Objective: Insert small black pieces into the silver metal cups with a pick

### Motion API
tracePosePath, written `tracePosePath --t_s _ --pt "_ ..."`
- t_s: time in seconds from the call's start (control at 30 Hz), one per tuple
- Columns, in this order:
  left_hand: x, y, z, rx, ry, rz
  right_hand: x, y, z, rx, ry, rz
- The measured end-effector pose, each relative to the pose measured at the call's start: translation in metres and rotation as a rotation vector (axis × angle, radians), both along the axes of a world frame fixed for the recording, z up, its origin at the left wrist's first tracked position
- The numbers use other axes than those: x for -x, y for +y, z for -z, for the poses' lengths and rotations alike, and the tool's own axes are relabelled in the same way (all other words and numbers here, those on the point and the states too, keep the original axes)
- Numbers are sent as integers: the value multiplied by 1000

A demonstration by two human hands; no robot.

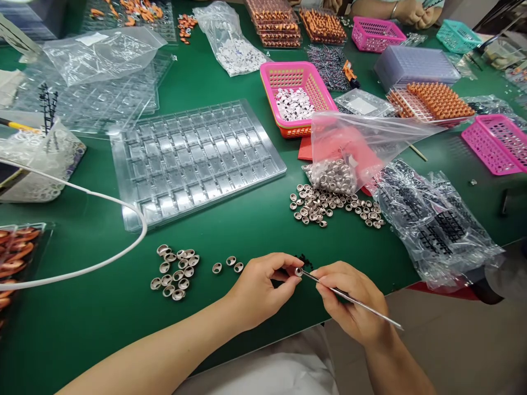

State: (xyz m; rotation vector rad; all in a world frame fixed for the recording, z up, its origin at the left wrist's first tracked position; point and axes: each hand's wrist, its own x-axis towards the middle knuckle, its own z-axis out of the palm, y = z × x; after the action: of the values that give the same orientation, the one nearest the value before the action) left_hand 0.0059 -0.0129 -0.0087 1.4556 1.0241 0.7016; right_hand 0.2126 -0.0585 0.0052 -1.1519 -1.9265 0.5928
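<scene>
Between the thumb and fingertips of my left hand (263, 288) is a small silvery metal cup (298, 271). My right hand (356, 299) grips a thin metal tool like tweezers or a pick (362, 305), and its tip reaches the cup. Just behind my fingertips lies a little heap of tiny black pieces (304, 261). To the left of my left hand sit a few loose metal cups (217, 267) and a larger group of them (179, 274). A bigger pile of similar cups (315, 204) spreads out beyond my hands.
A clear compartment tray (197, 159) lies behind the cups. Further back stands a pink basket (269, 82) of white pieces. At right are bags of black parts (436, 219). A white cable (102, 266) loops across the left side. Another person's hands (415, 13) show at the far edge.
</scene>
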Motion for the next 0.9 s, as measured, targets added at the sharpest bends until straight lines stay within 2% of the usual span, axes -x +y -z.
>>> tracePosePath --t_s 0.9 --pt "0 0 1 20 5 -13 0 -3 3 -14 30 -33"
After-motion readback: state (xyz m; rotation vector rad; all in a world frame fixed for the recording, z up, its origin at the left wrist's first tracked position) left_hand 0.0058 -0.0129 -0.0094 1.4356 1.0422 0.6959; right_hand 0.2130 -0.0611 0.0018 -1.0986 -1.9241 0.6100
